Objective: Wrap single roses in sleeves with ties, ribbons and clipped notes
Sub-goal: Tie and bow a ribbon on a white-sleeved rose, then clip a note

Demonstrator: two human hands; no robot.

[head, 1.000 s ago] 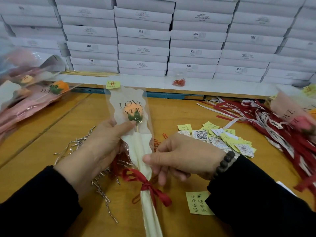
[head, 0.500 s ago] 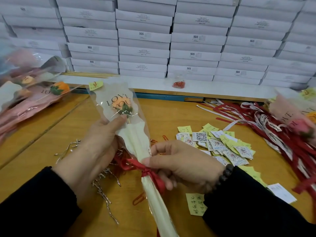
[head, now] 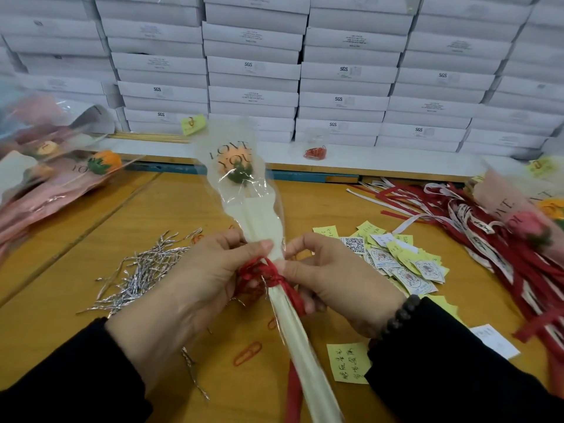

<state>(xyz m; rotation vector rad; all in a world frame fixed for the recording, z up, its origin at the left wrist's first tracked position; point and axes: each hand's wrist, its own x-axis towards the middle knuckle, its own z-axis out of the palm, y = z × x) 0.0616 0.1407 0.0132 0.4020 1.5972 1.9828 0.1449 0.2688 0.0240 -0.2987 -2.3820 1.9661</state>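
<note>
Where the red ribbon (head: 270,274) is knotted round the sleeve (head: 262,221), both thumbs pinch it: the left hand (head: 195,282) curls its fingers behind the bow's loops, the right hand (head: 332,279) holds the knot's other side. The sleeve rises tilted above the wooden table (head: 189,206), an orange rose (head: 235,161) inside and a yellow note (head: 193,124) clipped at its top. Silver ties (head: 143,270) lie left, notes and cards (head: 399,261) right, ribbons (head: 488,239) beyond. A red paper clip (head: 247,353) lies under the wrists.
</note>
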